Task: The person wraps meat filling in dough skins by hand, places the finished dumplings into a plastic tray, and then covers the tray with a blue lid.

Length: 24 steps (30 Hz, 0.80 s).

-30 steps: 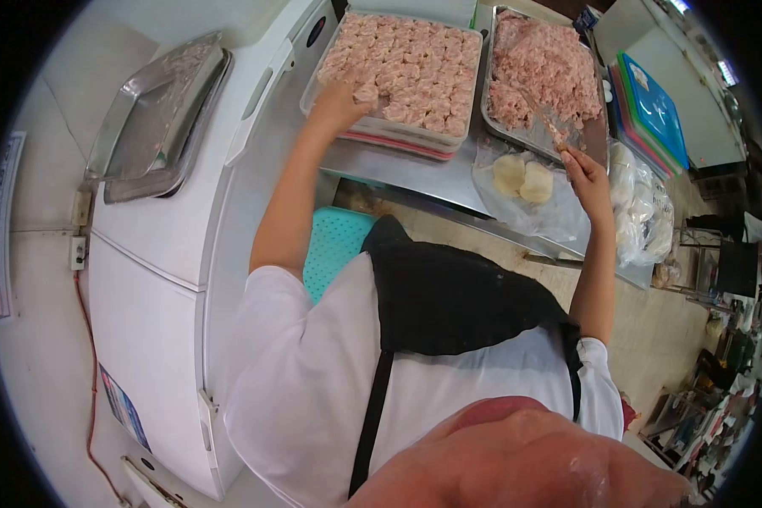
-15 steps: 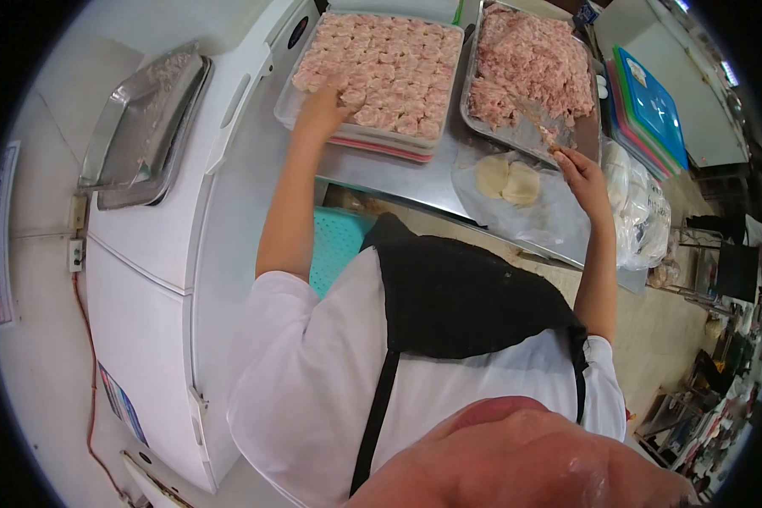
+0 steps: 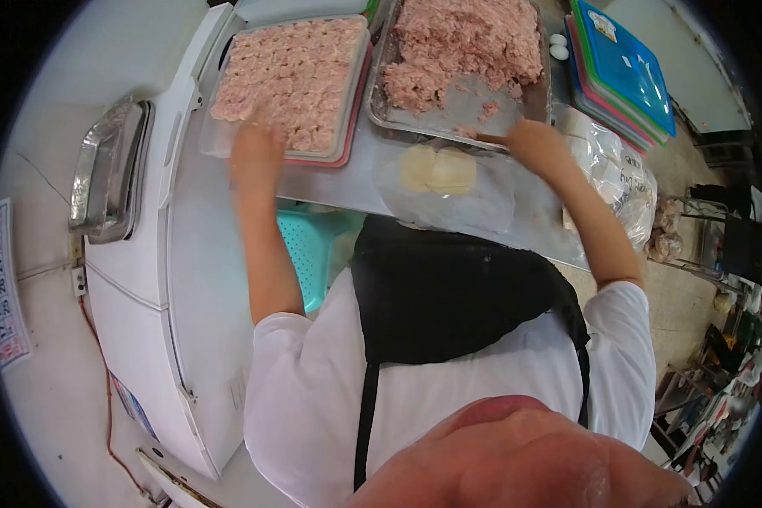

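My left hand (image 3: 258, 152), smeared by motion, is at the near edge of a plastic tray (image 3: 360, 85) packed with rows of meat-topped dumplings (image 3: 292, 76). Its fingers are too blurred to read. My right hand (image 3: 533, 142) is closed around the handle of a spatula-like tool (image 3: 489, 138), held low over the near edge of a metal tray (image 3: 449, 129). Minced meat (image 3: 470, 42) fills the far part of that tray, with smears on its bare bottom. Between my hands, round dough wrappers (image 3: 440, 169) lie on a clear plastic sheet (image 3: 491, 190).
On the right stand stacked coloured lids (image 3: 622, 63), two white eggs (image 3: 559, 46) and bagged white packages (image 3: 618, 173). A turquoise basket (image 3: 305, 250) sits below the counter edge. Metal pans (image 3: 110, 173) rest on the white appliance (image 3: 131, 313) at left.
The view has shifted, so the trays sit further left and higher. My right hand has brought the tool down to the metal tray's near edge. My left hand has drawn back towards the dumpling tray's near edge.
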Each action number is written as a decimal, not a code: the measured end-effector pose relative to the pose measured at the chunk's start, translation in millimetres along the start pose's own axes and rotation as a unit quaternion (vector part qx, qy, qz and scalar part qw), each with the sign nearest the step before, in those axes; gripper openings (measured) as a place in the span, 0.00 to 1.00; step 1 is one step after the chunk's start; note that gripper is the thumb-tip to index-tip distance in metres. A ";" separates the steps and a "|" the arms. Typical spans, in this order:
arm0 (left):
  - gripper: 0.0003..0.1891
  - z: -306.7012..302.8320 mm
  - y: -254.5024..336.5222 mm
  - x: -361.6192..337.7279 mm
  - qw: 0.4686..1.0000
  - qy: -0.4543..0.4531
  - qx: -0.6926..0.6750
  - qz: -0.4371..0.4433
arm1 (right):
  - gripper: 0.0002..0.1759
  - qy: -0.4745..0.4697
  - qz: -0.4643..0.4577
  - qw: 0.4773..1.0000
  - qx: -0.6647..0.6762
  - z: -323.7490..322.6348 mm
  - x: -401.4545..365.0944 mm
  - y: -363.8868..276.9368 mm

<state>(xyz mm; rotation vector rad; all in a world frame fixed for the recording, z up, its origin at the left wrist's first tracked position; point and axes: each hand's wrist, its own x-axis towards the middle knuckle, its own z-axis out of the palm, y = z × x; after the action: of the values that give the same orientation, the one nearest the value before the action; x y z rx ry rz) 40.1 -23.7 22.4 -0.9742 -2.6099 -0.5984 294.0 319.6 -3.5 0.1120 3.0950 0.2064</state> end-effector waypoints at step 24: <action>0.12 108.9 95.9 -66.0 0.855 -0.193 -0.460 -0.142 | 0.14 0.030 -0.120 0.976 0.178 54.9 58.8 23.2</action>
<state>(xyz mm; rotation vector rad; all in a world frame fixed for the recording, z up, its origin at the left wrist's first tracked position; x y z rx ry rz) 139.3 57.2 -72.5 -0.9957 -2.8121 -2.0461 239.3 354.2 -56.6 -0.2611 3.1299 -0.3590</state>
